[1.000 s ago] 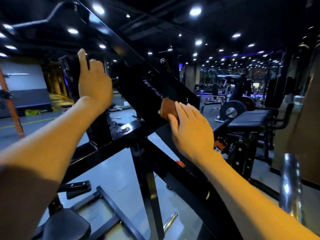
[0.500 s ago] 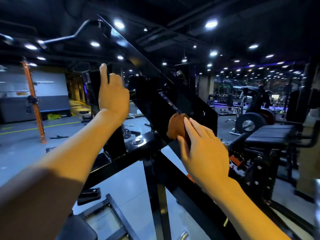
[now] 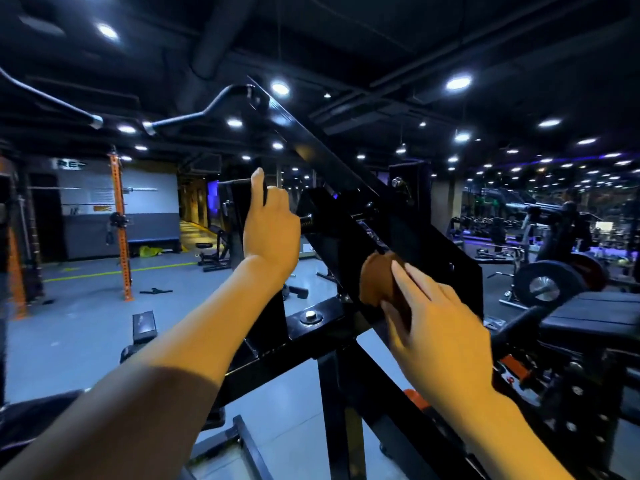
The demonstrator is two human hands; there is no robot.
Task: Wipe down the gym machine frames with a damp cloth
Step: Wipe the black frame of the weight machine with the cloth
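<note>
Step in hand: the person is wiping the sloping black beam of a gym machine frame, working on its lower stretch near the cross joint.
Cloth: the brown cloth is lying pressed against the beam's face, bunched under the fingers of the right hand.
Right hand: it is holding the cloth to the metal, fingers mostly extended and slightly spread, thumb underneath; how tightly the thumb is pinching the cloth is hard to tell, since the hand is blurred.
Left hand: the left hand is gripping a dark upright part of the machine, fingers curled round it and the index finger pointing up along it; it is judged to be bracing the body.
Progress: only part of this one beam is being covered; the upper length toward the handle bar and the lower struts appear to be waiting.
Next move: it is calling for steady pressure while sliding the cloth along the beam, keeping it flat and following the slope.
Surroundings: a padded bench and a plate-loaded weight are standing to the right.
</note>
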